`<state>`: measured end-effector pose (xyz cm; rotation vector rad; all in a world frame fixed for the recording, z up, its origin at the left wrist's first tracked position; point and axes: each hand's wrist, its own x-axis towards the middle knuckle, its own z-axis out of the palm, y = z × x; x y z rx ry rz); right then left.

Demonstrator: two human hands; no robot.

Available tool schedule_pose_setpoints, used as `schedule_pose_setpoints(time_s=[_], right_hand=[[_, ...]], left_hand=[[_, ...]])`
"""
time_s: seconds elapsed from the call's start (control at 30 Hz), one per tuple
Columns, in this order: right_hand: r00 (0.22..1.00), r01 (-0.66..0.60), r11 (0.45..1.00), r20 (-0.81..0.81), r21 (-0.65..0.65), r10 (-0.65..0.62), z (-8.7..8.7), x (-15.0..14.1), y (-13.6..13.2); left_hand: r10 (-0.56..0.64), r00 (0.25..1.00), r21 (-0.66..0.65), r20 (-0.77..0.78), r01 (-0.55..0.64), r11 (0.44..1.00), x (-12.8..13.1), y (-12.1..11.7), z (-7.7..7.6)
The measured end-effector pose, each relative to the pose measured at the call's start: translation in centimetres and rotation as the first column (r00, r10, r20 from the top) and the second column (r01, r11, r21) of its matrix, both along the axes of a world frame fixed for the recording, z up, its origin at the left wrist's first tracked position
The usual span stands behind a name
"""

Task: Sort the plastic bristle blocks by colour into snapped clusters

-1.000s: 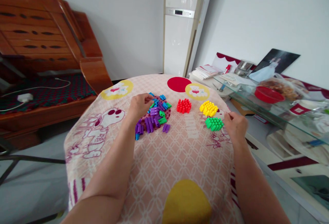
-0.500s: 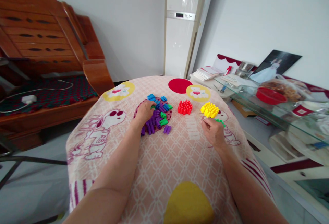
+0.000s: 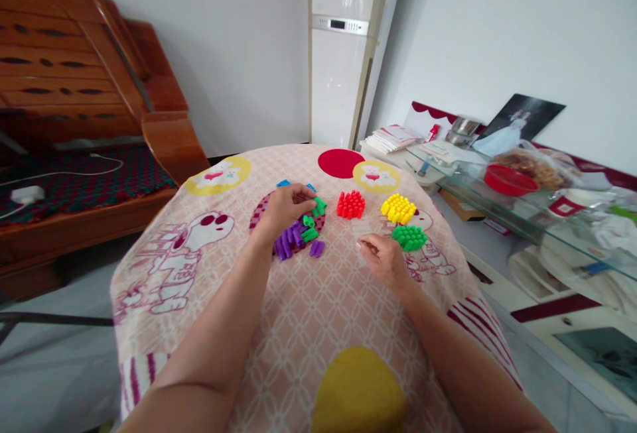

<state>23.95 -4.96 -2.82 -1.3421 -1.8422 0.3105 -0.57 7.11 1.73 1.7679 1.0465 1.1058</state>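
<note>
My left hand [image 3: 287, 209] is over the mixed pile, its thumb and fingers closed on green plastic tube-like pieces [image 3: 319, 207]; how many it holds I cannot tell. Below it lie purple pieces [image 3: 287, 241] and a few loose green ones [image 3: 309, 234], with blue ends [image 3: 283, 183] peeking out behind the fingers. My right hand [image 3: 384, 259] is just left of an upright green cluster [image 3: 409, 238], fingers curled together and no piece showing. Standing in tight groups farther back are red pieces [image 3: 351, 205] and yellow pieces [image 3: 398, 209].
A patterned cloth covers the round table [image 3: 318, 327]. To the right, a glass shelf [image 3: 478, 201] bears a red bowl [image 3: 510, 181], papers and bags. A wooden bench [image 3: 60, 88] is at the left, and a tall white appliance [image 3: 336, 81] stands behind.
My right hand has drawn left, away from the green cluster, which now shows fully. The left hand has shifted right over the pile, with green pieces at its fingertips. The view has turned slightly.
</note>
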Motion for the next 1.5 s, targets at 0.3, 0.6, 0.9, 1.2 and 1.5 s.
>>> schedule_pose_setpoints(time_s=[0.3, 0.6, 0.9, 1.2, 1.5], right_hand=[[0.873, -0.102, 0.966, -0.488, -0.239, -0.029, -0.5, 0.4, 0.6], [0.632, -0.183, 0.941, -0.767, -0.284, -0.108, 0.3, 0.3, 1.1], [0.555, -0.116, 0.963, -0.820, -0.243, -0.140, 1.8, 1.2, 1.6], [0.910, 0.404, 0.897, 0.024, 0.178, -0.414, 3.9, 10.9, 4.3], [0.755, 0.454, 0.883, 0.476, 0.116, -0.451, 1.8, 11.6, 5.0]], left_hand=[[-0.323, 0.941, -0.091, 0.103, 0.333, 0.939, 6.6, -3.5, -1.4], [-0.312, 0.936, -0.037, 0.161, 0.322, 0.946, 7.7, -4.1, -1.9], [-0.303, 0.928, -0.019, 0.215, 0.315, 0.949, 7.7, -3.7, -2.1], [-0.171, 0.960, -0.050, 0.222, 0.186, 0.981, 6.0, -2.1, -2.3], [-0.013, 0.982, -0.047, 0.190, 0.022, 0.999, 4.0, -0.8, -2.5]])
